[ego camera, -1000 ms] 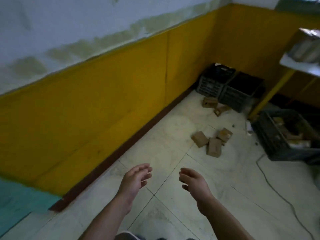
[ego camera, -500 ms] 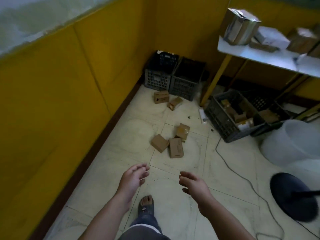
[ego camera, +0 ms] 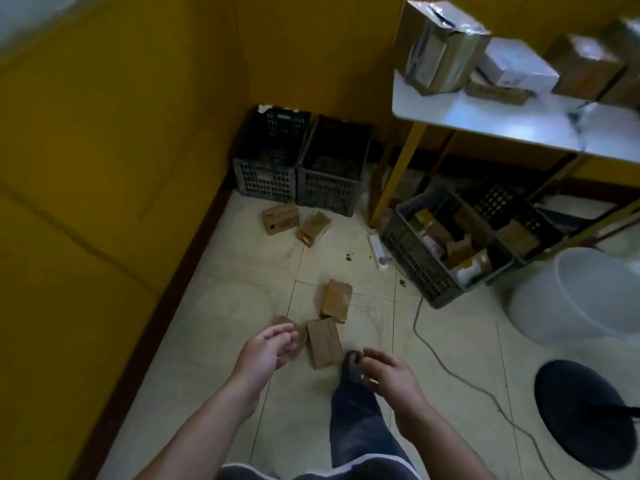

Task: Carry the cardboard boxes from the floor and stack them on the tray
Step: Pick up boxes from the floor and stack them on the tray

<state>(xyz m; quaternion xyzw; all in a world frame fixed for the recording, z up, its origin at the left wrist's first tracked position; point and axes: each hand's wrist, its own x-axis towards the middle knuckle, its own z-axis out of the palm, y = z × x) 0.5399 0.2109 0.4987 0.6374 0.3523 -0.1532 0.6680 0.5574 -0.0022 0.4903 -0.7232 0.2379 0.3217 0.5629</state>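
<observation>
Closer now to the cardboard boxes [ego camera: 323, 342], a person is stepping forward, loosely curled fingers [ego camera: 281, 332] holding nothing. Their left hand [ego camera: 263, 353] is overlapping one box [ego camera: 284, 321] of three lying on the floor [ego camera: 381, 327], while the right hand [ego camera: 389, 375] is hovering alongside. Two further boxes [ego camera: 280, 220] are lying by the black crates [ego camera: 298, 178].

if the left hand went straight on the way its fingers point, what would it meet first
Probably the small cardboard box on the floor just past the left hand, partly hidden by its fingertips. How far the hand is above the floor is unclear.
</observation>
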